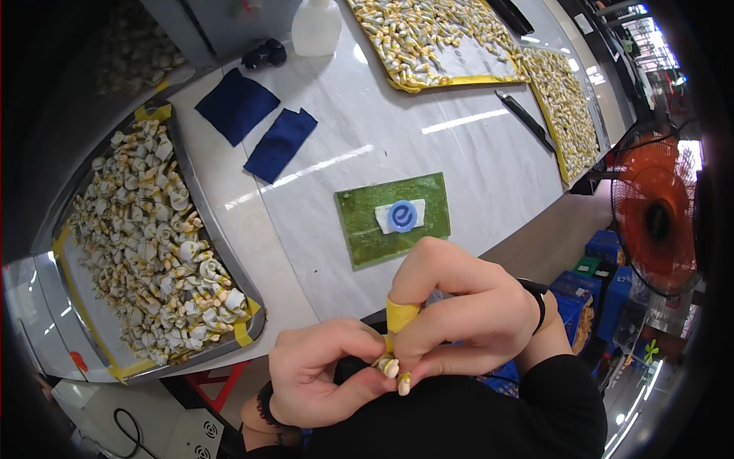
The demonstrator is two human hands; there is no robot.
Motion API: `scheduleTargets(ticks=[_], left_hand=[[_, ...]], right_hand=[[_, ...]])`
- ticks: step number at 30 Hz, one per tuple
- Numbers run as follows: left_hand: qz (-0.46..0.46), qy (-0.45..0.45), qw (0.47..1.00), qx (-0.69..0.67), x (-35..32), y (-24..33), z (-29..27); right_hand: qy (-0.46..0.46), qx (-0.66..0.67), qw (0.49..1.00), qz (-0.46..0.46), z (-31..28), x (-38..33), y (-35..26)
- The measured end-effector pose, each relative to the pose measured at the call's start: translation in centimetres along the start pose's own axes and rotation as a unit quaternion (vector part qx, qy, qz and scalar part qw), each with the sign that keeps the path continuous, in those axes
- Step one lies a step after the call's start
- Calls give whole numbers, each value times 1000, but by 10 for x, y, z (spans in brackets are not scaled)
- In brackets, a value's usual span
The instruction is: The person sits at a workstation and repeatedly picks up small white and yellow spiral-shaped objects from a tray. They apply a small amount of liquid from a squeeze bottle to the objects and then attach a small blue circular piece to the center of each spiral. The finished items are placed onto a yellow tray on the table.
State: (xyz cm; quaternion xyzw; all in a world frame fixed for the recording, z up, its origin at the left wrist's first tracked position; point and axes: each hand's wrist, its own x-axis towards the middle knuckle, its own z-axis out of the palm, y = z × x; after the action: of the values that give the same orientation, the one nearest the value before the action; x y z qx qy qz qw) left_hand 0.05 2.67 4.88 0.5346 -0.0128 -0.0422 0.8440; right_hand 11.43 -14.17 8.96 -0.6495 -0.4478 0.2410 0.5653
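Close to my body, both hands meet in a pinch with their fingertips almost touching. Between the thumb and fingers of my left hand (325, 375) is a small white-and-yellow moulded piece (389, 368). My right hand (474, 306), with yellow tape (401, 314) round a finger, pinches a smaller cream-and-yellow piece (404, 381) right beside it. Whether the two pieces are joined, I cannot tell; fingers cover much of both. Beyond my right hand lies a green mat (359, 222) bearing a white block with a round blue piece (402, 216) on top.
A metal-rimmed tray (248, 317) of white-and-yellow pieces stands left. Two yellow-edged trays (459, 79) (552, 145) of small pieces lie at the far right, near a black-handled knife (526, 121). Dark blue cloths (237, 105) and a translucent bottle (316, 29) sit at the back. An orange fan (656, 218) stands right.
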Motion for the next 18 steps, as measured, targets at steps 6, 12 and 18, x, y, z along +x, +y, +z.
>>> scheduleTargets(ticks=[6,12,18], left_hand=[[30,12,952,305,-2,36,-15],[28,194,672,715,-23,109,-61],[52,169,677,714,79,140,-124]], right_hand=[[3,-57,998,-28,-3,-9,3],[102,-126,987,4,-17,-33,3],[137,-161,977,17,-22,-41,1]])
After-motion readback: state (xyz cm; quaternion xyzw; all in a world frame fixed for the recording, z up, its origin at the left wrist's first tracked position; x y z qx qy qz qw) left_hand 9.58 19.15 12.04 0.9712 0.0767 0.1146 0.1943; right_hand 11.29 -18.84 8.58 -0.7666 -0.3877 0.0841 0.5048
